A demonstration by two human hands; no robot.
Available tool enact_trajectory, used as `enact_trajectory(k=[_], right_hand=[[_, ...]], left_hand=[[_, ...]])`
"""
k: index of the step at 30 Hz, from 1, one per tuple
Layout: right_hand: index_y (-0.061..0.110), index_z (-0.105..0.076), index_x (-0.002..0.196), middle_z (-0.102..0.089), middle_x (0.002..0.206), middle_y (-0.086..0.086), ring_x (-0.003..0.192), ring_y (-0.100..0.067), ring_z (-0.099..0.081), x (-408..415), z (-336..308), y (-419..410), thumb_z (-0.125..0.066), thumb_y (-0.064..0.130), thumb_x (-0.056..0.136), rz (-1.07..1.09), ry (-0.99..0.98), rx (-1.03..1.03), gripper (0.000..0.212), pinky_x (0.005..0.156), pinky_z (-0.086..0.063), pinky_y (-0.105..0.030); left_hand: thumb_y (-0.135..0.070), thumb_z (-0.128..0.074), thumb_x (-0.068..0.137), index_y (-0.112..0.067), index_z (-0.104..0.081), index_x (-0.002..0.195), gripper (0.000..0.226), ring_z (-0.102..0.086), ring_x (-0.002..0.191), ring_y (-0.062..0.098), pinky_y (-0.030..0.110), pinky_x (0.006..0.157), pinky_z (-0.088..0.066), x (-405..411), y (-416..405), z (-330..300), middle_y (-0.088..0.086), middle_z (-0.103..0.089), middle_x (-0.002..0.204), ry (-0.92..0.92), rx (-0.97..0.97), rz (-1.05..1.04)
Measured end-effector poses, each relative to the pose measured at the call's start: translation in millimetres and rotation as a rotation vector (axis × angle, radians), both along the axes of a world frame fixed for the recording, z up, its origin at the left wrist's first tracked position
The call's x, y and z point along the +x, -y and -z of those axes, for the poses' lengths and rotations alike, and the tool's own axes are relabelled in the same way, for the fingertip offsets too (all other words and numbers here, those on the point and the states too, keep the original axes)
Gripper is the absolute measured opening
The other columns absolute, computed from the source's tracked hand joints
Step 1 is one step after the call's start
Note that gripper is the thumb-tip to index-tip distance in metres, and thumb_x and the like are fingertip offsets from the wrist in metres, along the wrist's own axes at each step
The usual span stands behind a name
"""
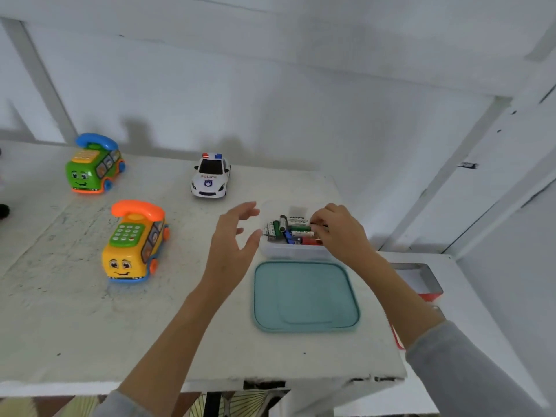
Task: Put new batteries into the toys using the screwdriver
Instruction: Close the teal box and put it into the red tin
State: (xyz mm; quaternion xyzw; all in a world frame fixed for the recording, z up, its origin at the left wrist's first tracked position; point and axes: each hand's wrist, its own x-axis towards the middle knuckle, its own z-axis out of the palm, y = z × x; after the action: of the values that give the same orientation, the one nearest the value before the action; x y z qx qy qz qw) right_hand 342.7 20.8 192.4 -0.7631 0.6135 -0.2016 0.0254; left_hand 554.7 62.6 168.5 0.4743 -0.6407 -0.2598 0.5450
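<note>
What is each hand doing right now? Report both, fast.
Left hand: open, fingers spread, holding nothing, beside the clear box.
Right hand: fingers curled inside the box among the batteries; its grip on one cannot be told.

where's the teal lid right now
The teal lid lies flat on the table, right of centre, just in front of the open battery box.

White scuffed table (75,326) against white wall (270,100); white beams (42,79); even daylight.
</note>
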Motion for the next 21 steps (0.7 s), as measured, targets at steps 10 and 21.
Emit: enact_trajectory(k=[10, 21], right_hand=[[0.009, -0.053, 0.1, -0.054, 0.088, 0.0, 0.073, -0.013, -0.047, -48.5, 29.9, -88.8, -0.052, 0.02, 0.093, 0.094, 0.344, 0.106, 0.013, 0.063, -0.031, -0.02], [0.012, -0.056, 0.115, -0.06, 0.114, -0.001, 0.098, -0.012, -0.06, -66.9, 37.3, -148.5, -0.042, -0.005, 0.091, 0.024, 0.645, 0.305, 0.032, 0.087, -0.046, -0.021]], left_hand=[[-0.011, -0.062, 0.09, -0.017, -0.047, 0.132, 0.045, -0.048, 0.111, 0.011, 0.013, 0.085, -0.038, 1.4, -61.0, 38.5, -0.002, -0.054, 0.122, 0.162, 0.269, -0.013], [-0.025, -0.052, 0.097, -0.013, -0.042, 0.136, 0.042, -0.051, 0.112, 0.011, 0.017, 0.087, -0.039, -27.9, -117.4, 27.2, -0.005, -0.052, 0.125, -0.04, 0.406, -0.087]])
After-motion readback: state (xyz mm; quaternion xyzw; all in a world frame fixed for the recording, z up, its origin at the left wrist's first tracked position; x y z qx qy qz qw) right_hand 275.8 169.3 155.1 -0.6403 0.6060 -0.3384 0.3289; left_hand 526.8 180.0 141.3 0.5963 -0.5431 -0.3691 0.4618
